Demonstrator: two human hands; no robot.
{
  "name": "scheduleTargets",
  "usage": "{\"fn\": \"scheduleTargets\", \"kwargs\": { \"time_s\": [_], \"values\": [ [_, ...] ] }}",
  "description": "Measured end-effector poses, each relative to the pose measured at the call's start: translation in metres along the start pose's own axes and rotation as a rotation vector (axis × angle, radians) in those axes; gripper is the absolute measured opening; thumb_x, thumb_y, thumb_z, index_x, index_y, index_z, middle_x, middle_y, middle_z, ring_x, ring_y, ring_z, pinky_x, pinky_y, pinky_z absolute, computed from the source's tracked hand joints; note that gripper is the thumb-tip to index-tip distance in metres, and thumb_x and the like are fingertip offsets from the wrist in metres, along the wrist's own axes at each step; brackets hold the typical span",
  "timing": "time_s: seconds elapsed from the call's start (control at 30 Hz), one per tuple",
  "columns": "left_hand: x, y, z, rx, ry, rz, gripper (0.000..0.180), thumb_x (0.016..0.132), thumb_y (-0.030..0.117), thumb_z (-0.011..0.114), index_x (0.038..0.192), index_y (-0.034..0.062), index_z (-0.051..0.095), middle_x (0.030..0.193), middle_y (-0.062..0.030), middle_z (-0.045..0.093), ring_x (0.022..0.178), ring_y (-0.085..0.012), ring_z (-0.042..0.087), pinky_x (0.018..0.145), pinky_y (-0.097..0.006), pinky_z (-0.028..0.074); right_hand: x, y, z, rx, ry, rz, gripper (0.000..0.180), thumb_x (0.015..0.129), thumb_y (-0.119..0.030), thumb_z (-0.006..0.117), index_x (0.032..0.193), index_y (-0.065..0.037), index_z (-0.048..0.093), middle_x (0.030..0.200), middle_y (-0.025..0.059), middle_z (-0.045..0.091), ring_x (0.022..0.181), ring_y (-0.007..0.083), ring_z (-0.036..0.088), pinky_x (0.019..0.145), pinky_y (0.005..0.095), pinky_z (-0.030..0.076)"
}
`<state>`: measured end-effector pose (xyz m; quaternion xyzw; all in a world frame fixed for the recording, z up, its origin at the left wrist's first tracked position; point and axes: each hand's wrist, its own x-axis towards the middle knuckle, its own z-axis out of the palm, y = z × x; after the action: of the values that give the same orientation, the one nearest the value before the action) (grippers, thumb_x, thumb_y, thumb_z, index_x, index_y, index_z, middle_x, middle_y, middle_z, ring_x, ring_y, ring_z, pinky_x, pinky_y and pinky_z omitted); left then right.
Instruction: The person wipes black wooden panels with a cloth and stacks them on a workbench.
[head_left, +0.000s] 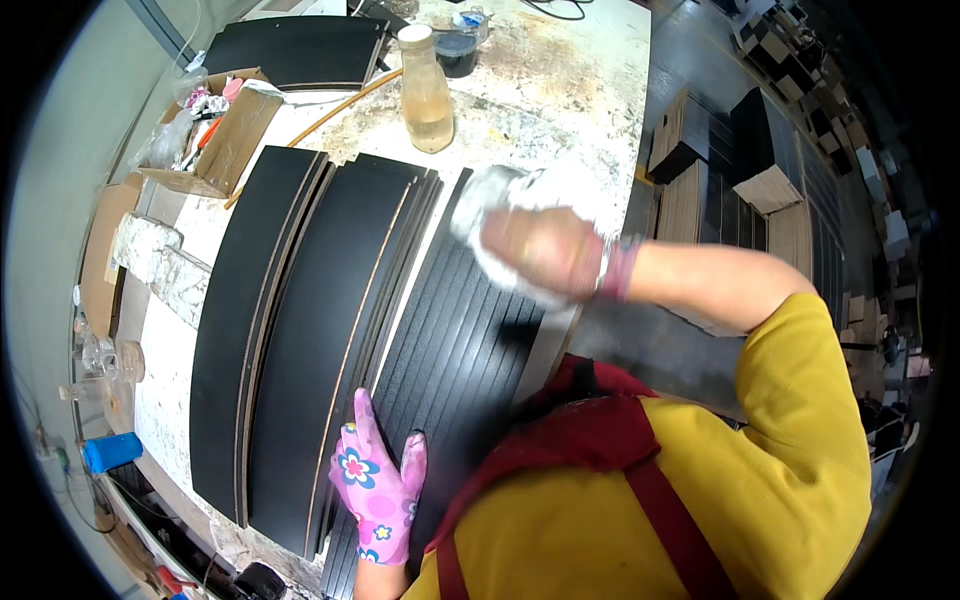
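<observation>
At nine o'clock a torn brown cardboard box (pixel 225 135) of small oddments sits on the glue-stained white bench (pixel 560 90), with a blue plastic cylinder (pixel 110 452) near the bench edge at eight o'clock. Next come two fanned stacks of long, thin black curved boards with pale fibre edges (pixel 300 330), lying flat and overlapping. Just right of them, touching, lies the black ribbed panel with lengthwise grooves (pixel 470 340), running from twelve toward six o'clock across the bench centre.

The left hand (pixel 380 485), in a pink flowered glove, lies spread and flat at six o'clock, its grip released, fingers pressing the near end of the ribbed panel beside the stack edge. The right hand (pixel 540 250), in a white coated glove, is clenched around a crumpled white rag (pixel 500 190) pressed onto the panel's far end at one o'clock.

A clear plastic bottle of pale liquid (pixel 427 90) stands upright beyond, at twelve o'clock.

The panel looks thin, stiff across its width yet likely to flex along its length, light, and smooth enough to slide. It is best held by both long edges or pinned flat from above.
</observation>
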<state>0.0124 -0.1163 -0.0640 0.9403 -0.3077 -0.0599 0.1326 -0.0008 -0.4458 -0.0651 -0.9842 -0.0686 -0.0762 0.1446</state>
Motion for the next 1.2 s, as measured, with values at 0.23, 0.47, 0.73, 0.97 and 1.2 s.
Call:
{"fn": "scheduleTargets", "kwargs": {
  "time_s": [0.23,0.47,0.73,0.97,1.2],
  "values": [
    [0.005,0.0,-0.001,0.017,0.053,0.04,0.078,0.077,0.039,0.061,0.14,0.0028,0.032,0.091,-0.0189,0.056,0.079,-0.0348,0.054,0.073,-0.044,0.043,0.032,0.032,-0.019,-0.073,-0.095,0.34,0.027,0.094,-0.027,0.037,0.099,-0.007,0.056,0.09,0.015,0.064,0.082,0.0318,0.063,0.073,0.0391,0.052],
    [0.001,0.002,0.001,-0.018,0.039,0.023,0.078,0.076,0.038,0.062,0.139,0.0021,0.032,0.09,-0.0195,0.056,0.079,-0.0355,0.054,0.073,-0.045,0.043,0.036,0.055,-0.035,0.12,-0.314,0.606,0.03,0.093,-0.028,0.041,0.094,-0.002,0.057,0.088,0.0202,0.062,0.083,0.0288,0.063,0.08,0.0385,0.049],
    [-0.004,0.006,0.001,-0.034,0.021,0.0,0.078,0.076,0.035,0.063,0.139,0.0019,0.033,0.088,-0.0172,0.055,0.079,-0.0348,0.054,0.073,-0.045,0.043,0.017,0.022,0.005,-0.008,0.161,-0.06,0.014,0.087,-0.021,0.051,0.094,-0.01,0.053,0.073,0.0097,0.06,0.067,0.0273,0.062,0.062,0.0397,0.052],
    [-0.007,0.009,-0.008,-0.035,-0.092,-0.028,0.076,0.079,0.039,0.059,0.139,0.0008,0.033,0.092,-0.019,0.054,0.084,-0.0358,0.053,0.077,-0.045,0.041,0.007,0.09,-0.044,0.018,-0.163,0.678,0.016,0.094,-0.027,0.046,0.099,-0.013,0.054,0.082,0.0071,0.063,0.071,0.0185,0.06,0.065,0.0326,0.049],
    [-0.003,0.004,0.003,0.023,0.03,0.03,0.077,0.077,0.037,0.06,0.14,0.0021,0.033,0.086,-0.0166,0.053,0.078,-0.034,0.052,0.073,-0.044,0.041,-0.014,0.014,-0.008,-0.03,-0.002,-0.125,0.015,0.083,-0.015,0.053,0.095,-0.007,0.056,0.087,0.0098,0.061,0.076,0.0275,0.063,0.063,0.0363,0.052]
  ]
}}
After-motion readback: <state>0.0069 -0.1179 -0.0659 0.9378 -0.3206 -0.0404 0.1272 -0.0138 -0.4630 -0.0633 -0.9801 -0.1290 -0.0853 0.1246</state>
